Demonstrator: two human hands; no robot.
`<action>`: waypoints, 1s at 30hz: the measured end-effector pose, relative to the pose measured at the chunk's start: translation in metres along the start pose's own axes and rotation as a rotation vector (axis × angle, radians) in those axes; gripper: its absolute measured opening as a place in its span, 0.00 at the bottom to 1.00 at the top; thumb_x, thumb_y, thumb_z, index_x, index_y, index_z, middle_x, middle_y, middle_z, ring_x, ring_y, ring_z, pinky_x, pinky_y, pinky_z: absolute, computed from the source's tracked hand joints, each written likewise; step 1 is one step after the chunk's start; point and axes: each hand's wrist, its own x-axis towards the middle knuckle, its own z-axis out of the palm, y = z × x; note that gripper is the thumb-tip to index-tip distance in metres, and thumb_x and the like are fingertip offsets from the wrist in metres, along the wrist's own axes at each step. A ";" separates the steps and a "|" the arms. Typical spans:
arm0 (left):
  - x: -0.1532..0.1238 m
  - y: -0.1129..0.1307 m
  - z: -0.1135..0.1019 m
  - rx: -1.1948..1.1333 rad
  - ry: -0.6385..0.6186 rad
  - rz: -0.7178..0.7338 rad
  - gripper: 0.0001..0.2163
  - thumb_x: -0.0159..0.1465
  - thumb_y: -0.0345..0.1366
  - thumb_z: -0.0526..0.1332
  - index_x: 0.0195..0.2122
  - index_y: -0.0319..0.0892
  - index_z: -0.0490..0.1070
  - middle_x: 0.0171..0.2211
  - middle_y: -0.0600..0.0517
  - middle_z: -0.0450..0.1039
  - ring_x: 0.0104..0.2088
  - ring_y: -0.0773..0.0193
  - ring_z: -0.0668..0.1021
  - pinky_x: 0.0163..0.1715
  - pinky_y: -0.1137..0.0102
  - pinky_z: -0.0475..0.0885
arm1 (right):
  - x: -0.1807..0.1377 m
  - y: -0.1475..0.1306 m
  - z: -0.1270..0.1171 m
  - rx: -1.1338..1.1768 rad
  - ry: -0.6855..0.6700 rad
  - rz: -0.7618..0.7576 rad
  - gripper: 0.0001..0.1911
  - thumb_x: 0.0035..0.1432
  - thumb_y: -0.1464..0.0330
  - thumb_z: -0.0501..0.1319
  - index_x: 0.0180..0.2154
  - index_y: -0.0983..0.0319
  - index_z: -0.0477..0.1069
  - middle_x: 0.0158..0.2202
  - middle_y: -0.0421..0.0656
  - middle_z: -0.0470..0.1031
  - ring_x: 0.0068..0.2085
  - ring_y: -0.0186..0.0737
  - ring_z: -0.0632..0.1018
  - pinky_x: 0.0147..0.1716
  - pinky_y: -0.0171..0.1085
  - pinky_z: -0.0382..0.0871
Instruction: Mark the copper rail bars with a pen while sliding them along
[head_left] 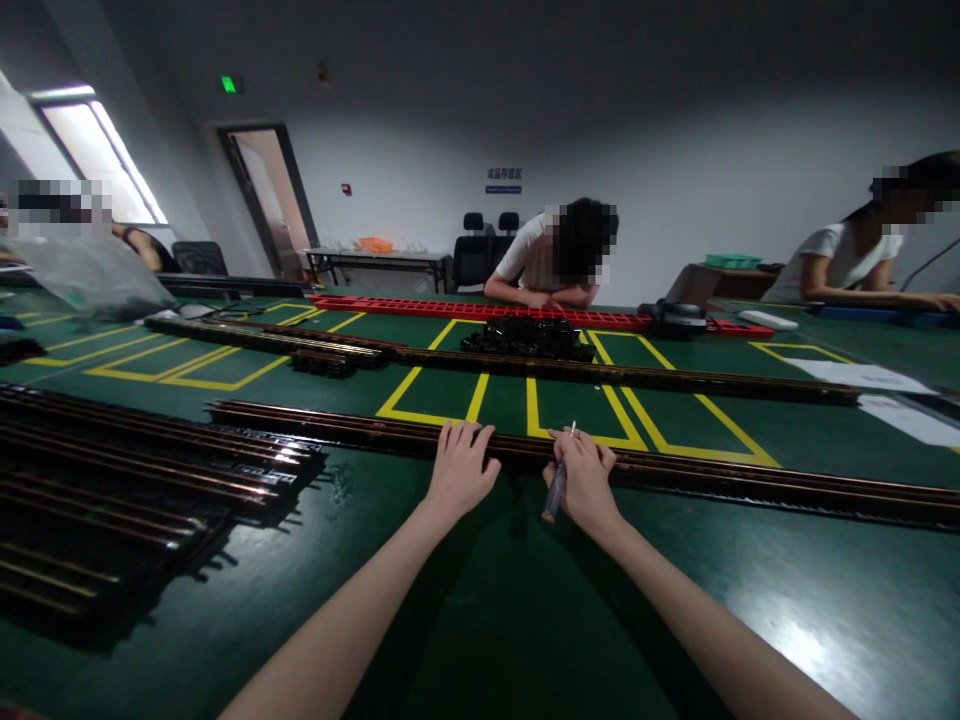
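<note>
A long dark metal rail [337,428] with copper-coloured strips runs across the green table in front of me. My left hand [459,467] lies on it, fingers curled over its far edge. Just to the right, my right hand [586,478] is closed on a small clear-handled screwdriver [556,487], its metal tip pointing up beside the rail. The fingers of that hand also touch the rail.
Several similar rails [135,470] lie stacked at the left. Another long rail [600,375], a pile of black parts [529,338] and a red rack [480,310] lie farther back. Yellow tape lines [480,395] mark the table. Three people sit at the far side. Papers [862,377] lie at the right.
</note>
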 end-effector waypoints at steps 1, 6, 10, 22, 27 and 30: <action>0.000 0.000 0.000 0.002 -0.003 -0.001 0.19 0.62 0.36 0.51 0.53 0.41 0.66 0.52 0.46 0.69 0.56 0.54 0.68 0.62 0.52 0.53 | 0.000 0.001 0.000 -0.009 -0.012 0.004 0.06 0.49 0.74 0.53 0.32 0.58 0.61 0.43 0.48 0.75 0.55 0.54 0.66 0.46 0.49 0.53; 0.000 -0.001 0.002 -0.001 0.000 -0.003 0.19 0.62 0.37 0.51 0.54 0.42 0.65 0.52 0.46 0.69 0.56 0.55 0.67 0.62 0.53 0.53 | 0.001 -0.004 -0.001 -0.042 -0.015 0.024 0.08 0.50 0.75 0.53 0.33 0.59 0.61 0.43 0.48 0.75 0.55 0.54 0.66 0.45 0.49 0.53; 0.000 -0.001 0.002 0.000 0.007 0.000 0.19 0.62 0.37 0.51 0.54 0.41 0.65 0.53 0.46 0.68 0.56 0.55 0.67 0.62 0.53 0.52 | 0.001 -0.014 -0.003 -0.072 0.065 0.061 0.14 0.44 0.80 0.51 0.35 0.59 0.61 0.49 0.50 0.72 0.56 0.53 0.65 0.45 0.48 0.53; 0.000 0.001 0.000 -0.007 -0.029 -0.007 0.19 0.63 0.37 0.50 0.54 0.40 0.66 0.53 0.46 0.69 0.56 0.54 0.67 0.63 0.52 0.52 | -0.002 0.006 0.001 -0.015 0.033 0.013 0.15 0.43 0.77 0.53 0.36 0.59 0.63 0.48 0.49 0.73 0.55 0.53 0.65 0.44 0.46 0.53; 0.000 0.002 -0.001 0.006 -0.023 -0.004 0.19 0.63 0.37 0.51 0.54 0.41 0.66 0.52 0.47 0.70 0.55 0.56 0.68 0.63 0.53 0.52 | -0.001 0.005 0.002 -0.040 -0.004 0.002 0.15 0.46 0.74 0.54 0.39 0.59 0.62 0.45 0.49 0.74 0.56 0.54 0.65 0.44 0.47 0.52; 0.000 0.002 -0.003 -0.008 -0.051 -0.017 0.19 0.64 0.37 0.49 0.54 0.40 0.66 0.52 0.46 0.69 0.56 0.56 0.68 0.63 0.53 0.51 | 0.000 0.003 0.001 -0.051 -0.011 0.024 0.13 0.47 0.74 0.54 0.38 0.59 0.62 0.45 0.49 0.74 0.56 0.54 0.65 0.44 0.47 0.52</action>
